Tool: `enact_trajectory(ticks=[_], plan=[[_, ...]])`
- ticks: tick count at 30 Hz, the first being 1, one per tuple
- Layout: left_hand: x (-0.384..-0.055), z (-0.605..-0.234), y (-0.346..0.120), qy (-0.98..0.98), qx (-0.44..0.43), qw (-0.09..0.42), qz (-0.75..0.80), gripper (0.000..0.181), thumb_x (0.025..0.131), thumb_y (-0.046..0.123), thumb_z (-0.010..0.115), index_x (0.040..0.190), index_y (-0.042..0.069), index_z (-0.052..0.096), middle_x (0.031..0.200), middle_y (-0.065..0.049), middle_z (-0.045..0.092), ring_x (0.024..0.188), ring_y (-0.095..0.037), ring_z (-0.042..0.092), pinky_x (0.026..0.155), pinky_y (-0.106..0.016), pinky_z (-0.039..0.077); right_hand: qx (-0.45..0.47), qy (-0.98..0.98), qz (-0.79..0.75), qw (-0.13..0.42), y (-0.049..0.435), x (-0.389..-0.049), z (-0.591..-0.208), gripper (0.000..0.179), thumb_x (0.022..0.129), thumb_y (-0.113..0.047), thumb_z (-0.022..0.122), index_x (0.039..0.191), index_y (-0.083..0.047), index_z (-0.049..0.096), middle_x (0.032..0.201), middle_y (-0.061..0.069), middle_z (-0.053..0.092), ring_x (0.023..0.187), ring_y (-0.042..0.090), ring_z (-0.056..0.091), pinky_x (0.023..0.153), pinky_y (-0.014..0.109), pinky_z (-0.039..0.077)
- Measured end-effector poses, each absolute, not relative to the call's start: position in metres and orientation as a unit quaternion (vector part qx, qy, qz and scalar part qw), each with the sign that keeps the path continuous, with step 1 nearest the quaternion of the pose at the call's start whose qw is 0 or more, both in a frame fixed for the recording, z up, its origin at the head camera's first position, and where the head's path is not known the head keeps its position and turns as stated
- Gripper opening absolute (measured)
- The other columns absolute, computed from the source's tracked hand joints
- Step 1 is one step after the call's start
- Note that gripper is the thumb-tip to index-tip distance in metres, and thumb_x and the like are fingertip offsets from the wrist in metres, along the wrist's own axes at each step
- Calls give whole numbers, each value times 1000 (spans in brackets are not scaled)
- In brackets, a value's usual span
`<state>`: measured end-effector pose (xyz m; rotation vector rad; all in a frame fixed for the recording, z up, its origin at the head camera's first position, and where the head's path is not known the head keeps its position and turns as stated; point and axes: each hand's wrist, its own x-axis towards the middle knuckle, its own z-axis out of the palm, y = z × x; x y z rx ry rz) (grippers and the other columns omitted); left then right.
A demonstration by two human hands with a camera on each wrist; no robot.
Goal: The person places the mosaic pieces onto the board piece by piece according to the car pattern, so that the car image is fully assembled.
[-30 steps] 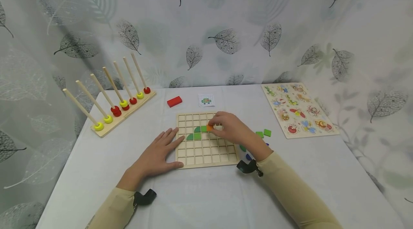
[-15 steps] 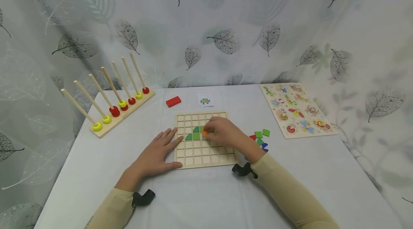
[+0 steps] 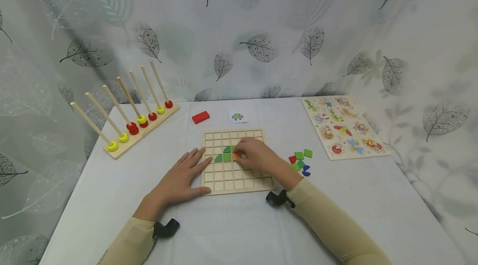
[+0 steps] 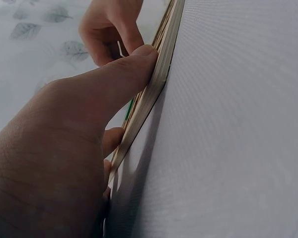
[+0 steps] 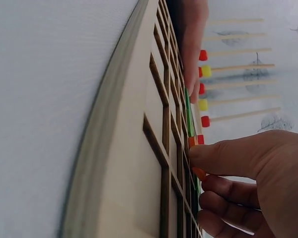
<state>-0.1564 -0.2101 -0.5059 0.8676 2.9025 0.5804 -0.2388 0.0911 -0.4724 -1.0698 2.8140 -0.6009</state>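
Note:
My right hand (image 3: 255,155) is over the middle of the wooden grid board (image 3: 239,188), pinching an orange tile (image 3: 235,156) between thumb and finger. The tile is right at the grid, next to a green square (image 3: 227,157). Orange shows on both sides of the thumb in the right wrist view, with an orange edge (image 5: 198,172) by the fingertips. Rounded green pieces (image 3: 218,159) sit in cells to the left. My left hand (image 3: 181,178) rests with spread, straight fingers along the board's left edge, its thumb (image 4: 145,51) on the rim.
Several loose green, red and blue pieces (image 3: 299,155) lie right of the board. Behind it are a turtle pattern card (image 3: 237,116) and a red block (image 3: 201,117). A peg stand with rings (image 3: 143,132) stands at left, an animal puzzle board (image 3: 343,128) at right.
My right hand has moved slightly left and toward me, bringing the orange tile down one row beside the green square. The loose pieces at right are uncovered. My left hand stays on the board.

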Motion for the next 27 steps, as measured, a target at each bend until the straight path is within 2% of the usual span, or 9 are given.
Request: enact_trajectory(ticks=[18, 27], plan=[[-159, -508, -211, 941, 284, 26, 184, 97, 93, 77, 64, 170, 22, 40, 180, -7, 19, 166, -32, 13, 133, -51, 15, -345, 919, -185, 38, 91, -238, -472, 15, 98, -18, 82, 111, -12, 83, 103, -4, 70, 92, 12, 61, 83, 30, 56], [-158, -509, -212, 940, 287, 23, 184, 98, 93, 76, 64, 170, 21, 40, 180, -8, 19, 166, -32, 14, 133, -51, 15, -347, 917, -194, 37, 91, -236, -471, 10, 97, -15, 82, 107, -14, 83, 100, -5, 69, 92, 13, 61, 83, 31, 56]])
